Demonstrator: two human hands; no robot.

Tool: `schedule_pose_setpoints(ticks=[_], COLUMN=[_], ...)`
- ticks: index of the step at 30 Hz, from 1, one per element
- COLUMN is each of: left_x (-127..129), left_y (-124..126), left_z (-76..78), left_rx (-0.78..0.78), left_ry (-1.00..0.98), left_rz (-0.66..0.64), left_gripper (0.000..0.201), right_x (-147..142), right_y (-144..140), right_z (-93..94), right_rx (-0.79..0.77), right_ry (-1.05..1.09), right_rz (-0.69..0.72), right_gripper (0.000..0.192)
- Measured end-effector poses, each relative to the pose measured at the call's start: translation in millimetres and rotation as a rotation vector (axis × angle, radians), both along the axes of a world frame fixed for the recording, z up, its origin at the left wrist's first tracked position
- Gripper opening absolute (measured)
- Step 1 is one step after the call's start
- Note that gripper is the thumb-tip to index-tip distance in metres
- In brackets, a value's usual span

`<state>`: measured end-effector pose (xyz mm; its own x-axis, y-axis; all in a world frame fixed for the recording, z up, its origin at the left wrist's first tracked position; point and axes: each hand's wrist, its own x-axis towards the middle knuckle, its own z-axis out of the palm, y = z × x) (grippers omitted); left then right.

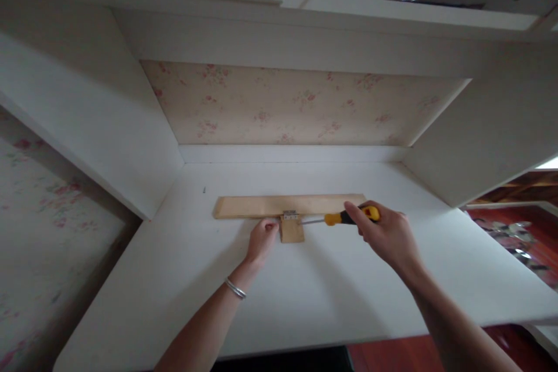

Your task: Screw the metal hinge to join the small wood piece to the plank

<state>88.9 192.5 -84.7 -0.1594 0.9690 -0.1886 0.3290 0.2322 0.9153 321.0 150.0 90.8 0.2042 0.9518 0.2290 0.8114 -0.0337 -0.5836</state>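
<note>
Dim, flat indoor light w/ a bright blown-out patch at the far right edge. Soft shadows lie under both forearms on the white desk [305,290]; wide-angle lens bends edges, slight softness throughout

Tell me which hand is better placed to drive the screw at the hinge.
Right hand: it grips the screwdriver, whose tip points at the hinge. Left hand rests against the small wood block.

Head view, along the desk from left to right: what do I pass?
Loose screw → left hand → small wood block → screwdriver → right hand.
</note>
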Motion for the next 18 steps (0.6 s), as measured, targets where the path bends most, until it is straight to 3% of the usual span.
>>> schedule_pose_setpoints(ticks=[2, 5, 9, 13, 18], left_x=[-19, -60, -121, -170, -199], left_y=[-2, 2, 23, 54, 90], left_z=[0.2, 6.9, 25.7, 39.8, 35.3], left_rx=[0.049, 0.102, 0.179, 0.048, -0.138], left_ry=[0.063, 0.217, 0.530, 0.864, 1.066], left_rz=[-0.029, -0.036, 0.107, 0.199, 0.144], left_gripper=[0.019, 0.022, 0.024, 0.028, 0.046], right_x=[18, 35, 37, 27, 15], right_y=[-8, -18, -29, -39, -45], right_z=[-18.5, -52.6, -88.6, -104.0, -109.9], right_rx=[-0.055, 0.014, 0.020, -0.018, -0.084], right_ry=[0.297, 0.815, 1.322, 1.516, 1.482], right_rz=[-0.059, -0.171, -0.328, -0.312, -0.230], right_gripper=[0.044, 0.040, 0.031, 0.028, 0.027])
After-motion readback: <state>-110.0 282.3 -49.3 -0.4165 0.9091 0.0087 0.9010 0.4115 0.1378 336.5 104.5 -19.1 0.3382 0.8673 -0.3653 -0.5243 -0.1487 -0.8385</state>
